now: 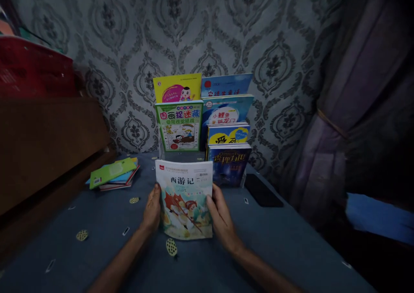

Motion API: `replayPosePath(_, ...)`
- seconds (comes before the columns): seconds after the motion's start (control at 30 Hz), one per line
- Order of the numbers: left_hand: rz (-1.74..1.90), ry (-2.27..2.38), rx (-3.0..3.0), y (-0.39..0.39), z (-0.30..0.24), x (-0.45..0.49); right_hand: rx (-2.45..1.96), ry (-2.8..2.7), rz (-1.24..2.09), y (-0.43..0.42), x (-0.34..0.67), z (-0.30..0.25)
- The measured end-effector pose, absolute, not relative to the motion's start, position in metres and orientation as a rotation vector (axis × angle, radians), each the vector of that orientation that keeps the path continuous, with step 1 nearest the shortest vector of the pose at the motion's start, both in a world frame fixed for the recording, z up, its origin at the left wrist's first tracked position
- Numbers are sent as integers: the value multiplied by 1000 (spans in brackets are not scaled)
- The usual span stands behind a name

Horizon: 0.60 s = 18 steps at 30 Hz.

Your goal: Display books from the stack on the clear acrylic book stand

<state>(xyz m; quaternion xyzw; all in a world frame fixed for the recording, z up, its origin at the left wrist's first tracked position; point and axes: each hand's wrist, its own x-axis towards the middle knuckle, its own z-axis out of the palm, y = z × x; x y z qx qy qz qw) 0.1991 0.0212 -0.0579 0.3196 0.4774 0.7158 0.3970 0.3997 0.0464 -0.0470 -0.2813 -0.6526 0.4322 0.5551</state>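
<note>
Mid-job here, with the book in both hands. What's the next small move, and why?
I'd probably ease the white book forward, in front of the green book: the left hand and right hand hold its sides, and the left column shows two covers against four on the right.

My left hand (152,209) is bare, its rounded thumb (157,193) too shadowed at the tip to show detail, and it narrows to a bare wrist (141,231) before an uncovered left forearm (119,256) that widens gently; my right hand (224,220) is bare too, with a long tapered thumb (212,209) and a slim, smooth-outlined, uncovered right forearm (261,269)
</note>
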Motion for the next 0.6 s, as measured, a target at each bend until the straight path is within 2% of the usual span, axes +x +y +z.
replayPosePath(0.23,1819,1137,888,21,-35,208,-606,-1631,964,50,404,-33)
replayPosePath(0.4,1830,1303,1265,28,-29,184,-473,-1773,806,60,419,-8)
replayPosePath(0.5,1680,1375,1599,21,-25,165,-467,-1883,659,65,434,-8)
replayPosePath(0.6,1372,1273,1960,4,-25,150,-406,-1999,555,68,448,-23)
